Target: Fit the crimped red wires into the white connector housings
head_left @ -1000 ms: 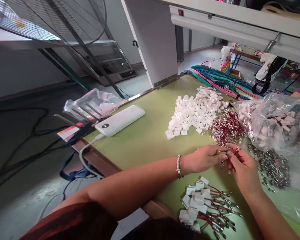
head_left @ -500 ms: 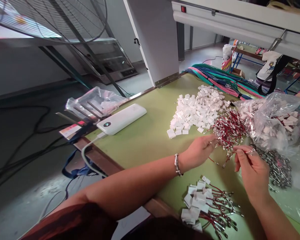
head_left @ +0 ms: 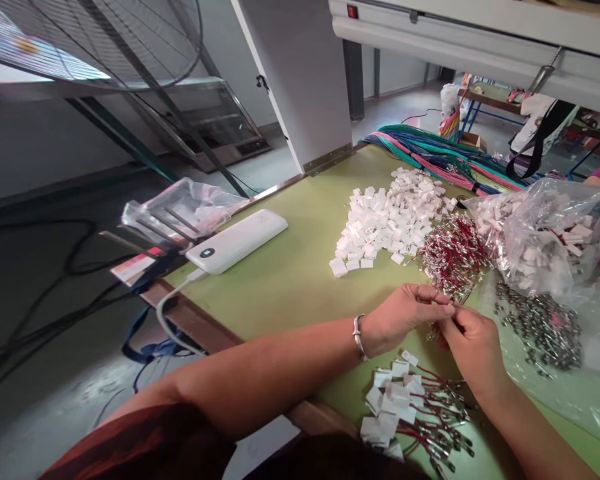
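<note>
My left hand [head_left: 405, 313] and my right hand [head_left: 467, 343] meet fingertip to fingertip over the green table [head_left: 290, 280], both pinched on a small red wire with metal terminals [head_left: 443, 319]. Just beyond them lies a tangle of red terminal wires [head_left: 453, 253]. Behind that is a heap of white plastic connector housings [head_left: 393, 217]. Close to my body sits a pile of finished pieces, white housings with red wires [head_left: 410, 413]. A bracelet circles my left wrist.
A white power bank [head_left: 237, 241] with a cable lies at the table's left edge beside a clear bag [head_left: 180, 207]. A plastic bag of parts [head_left: 550, 233] and loose metal terminals [head_left: 543, 327] sit right. Coloured wire bundles [head_left: 430, 152] lie at the back.
My hands were together a second ago, drew apart to the red wire tangle half a second ago, and have now come back together nearer me with a wire pinched between them.
</note>
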`<state>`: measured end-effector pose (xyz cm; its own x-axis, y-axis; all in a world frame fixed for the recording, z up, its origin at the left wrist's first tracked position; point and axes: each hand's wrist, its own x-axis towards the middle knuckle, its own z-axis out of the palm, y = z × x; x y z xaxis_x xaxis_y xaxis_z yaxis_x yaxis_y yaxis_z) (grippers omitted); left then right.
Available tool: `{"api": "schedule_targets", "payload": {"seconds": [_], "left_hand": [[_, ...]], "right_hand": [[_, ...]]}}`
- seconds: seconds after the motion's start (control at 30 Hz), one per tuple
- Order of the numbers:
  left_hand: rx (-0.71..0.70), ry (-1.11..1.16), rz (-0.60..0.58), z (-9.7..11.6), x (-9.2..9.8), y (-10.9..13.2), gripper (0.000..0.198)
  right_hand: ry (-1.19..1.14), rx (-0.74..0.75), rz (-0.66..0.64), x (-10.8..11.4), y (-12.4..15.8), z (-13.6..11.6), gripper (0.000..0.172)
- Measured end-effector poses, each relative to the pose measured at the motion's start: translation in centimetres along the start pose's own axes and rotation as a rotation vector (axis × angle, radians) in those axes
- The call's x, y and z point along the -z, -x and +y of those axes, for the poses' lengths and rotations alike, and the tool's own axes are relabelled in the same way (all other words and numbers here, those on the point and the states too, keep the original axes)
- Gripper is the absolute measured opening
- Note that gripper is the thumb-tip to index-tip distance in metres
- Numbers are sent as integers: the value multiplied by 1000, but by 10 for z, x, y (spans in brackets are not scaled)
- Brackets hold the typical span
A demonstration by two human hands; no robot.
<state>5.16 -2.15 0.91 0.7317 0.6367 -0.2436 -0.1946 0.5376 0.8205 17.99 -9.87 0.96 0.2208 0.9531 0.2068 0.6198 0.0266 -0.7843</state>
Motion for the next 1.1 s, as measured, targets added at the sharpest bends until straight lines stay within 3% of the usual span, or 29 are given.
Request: {"api": "schedule_targets", "payload": {"seconds": [0.13,0.37,0.67,0.77,0.83,0.93,1.03,1.1], "left_hand": [[-38,21,-31,1,5,1,19],[-63,-19,-159,6,7,3,33],[-45,-36,-43,4,11,0,29],[-71,-62,9,6,14,-2,25],[-84,-69,58,9,16,-2,26],[-69,-68,97,11,16,-2,27],[25,-97,57,10,13,-1,28],[83,-90,44,7,11,0,29]], "right_hand": [[-3,108,-10,-2,-1,-3,33],[-333,-84,-108,1,0,-10,33],[-367,-208,-198,-1,0,-1,43],[-338,-225,-161,2,-1,1,41],[-215,-112,-15,8,-1,4,34],[128,264,251,20,0,11,20],[400,621,215,26,5,16,39],[486,741,136,23,7,19,51]]}}
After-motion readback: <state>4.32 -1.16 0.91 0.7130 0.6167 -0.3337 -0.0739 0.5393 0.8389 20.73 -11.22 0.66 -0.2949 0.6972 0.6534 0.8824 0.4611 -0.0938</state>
